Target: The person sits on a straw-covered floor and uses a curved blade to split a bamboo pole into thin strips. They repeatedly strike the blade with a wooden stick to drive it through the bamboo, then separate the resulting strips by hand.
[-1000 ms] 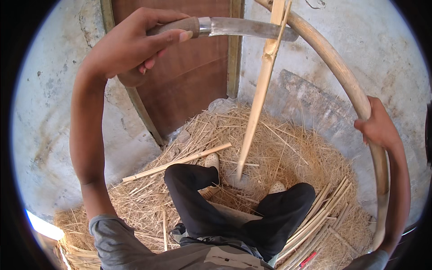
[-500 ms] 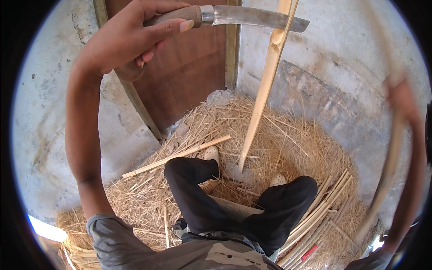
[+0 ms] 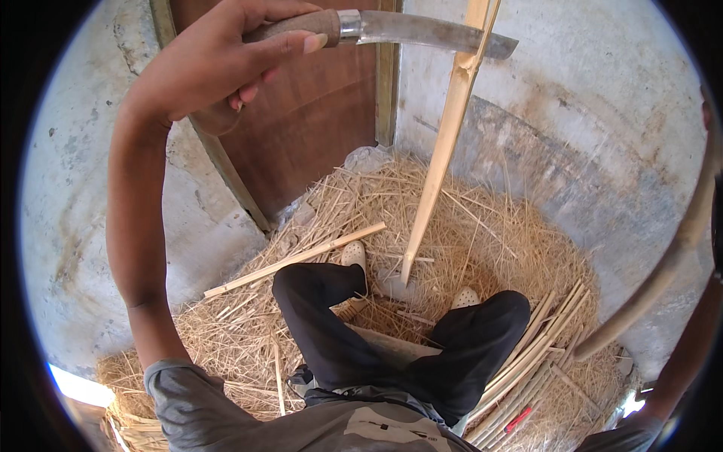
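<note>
My left hand is closed round the wooden handle of a long knife with a slightly curved blade. The blade lies across an upright bamboo strip, within a split between its wide part and a thin sliver. The strip's lower end rests on a pale flat patch between my feet; its top goes out of view. At the far right edge, my right hand grips a wooden stick, whose thick end hangs down. Most of that hand is cut off by the picture's rim.
Straw-like shavings cover the floor round my shoes. One loose bamboo strip lies to the left; a bundle of strips lies by my right leg near a small red object. A brown door and concrete walls stand close ahead.
My right hand has swung outward and up to the right rim with the wooden stick, which was blurred before. The left hand, knife and bamboo strip have hardly moved.
</note>
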### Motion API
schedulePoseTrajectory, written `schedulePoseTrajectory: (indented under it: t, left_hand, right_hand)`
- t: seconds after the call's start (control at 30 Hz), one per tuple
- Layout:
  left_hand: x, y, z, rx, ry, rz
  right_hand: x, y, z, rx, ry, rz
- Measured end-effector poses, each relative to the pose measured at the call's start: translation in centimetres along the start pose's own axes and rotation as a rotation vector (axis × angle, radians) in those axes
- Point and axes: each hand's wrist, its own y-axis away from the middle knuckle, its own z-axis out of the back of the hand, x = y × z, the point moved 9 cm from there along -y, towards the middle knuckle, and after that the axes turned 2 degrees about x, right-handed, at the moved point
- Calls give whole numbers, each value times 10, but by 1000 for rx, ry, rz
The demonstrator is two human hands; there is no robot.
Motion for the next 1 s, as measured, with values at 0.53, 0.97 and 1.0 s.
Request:
schedulePoseTrajectory:
  t: [0.53, 0.97, 1.0]
  left_hand:
    - [32, 22, -22, 52, -15, 123]
    - [57, 47, -135, 224, 99, 8]
    - [60, 50, -140, 179, 111, 1]
  right_hand:
    - [-6, 4, -42, 122, -248, -16]
    - [-123, 110, -191, 527, -29, -454]
    - [-116, 92, -169, 418, -52, -384]
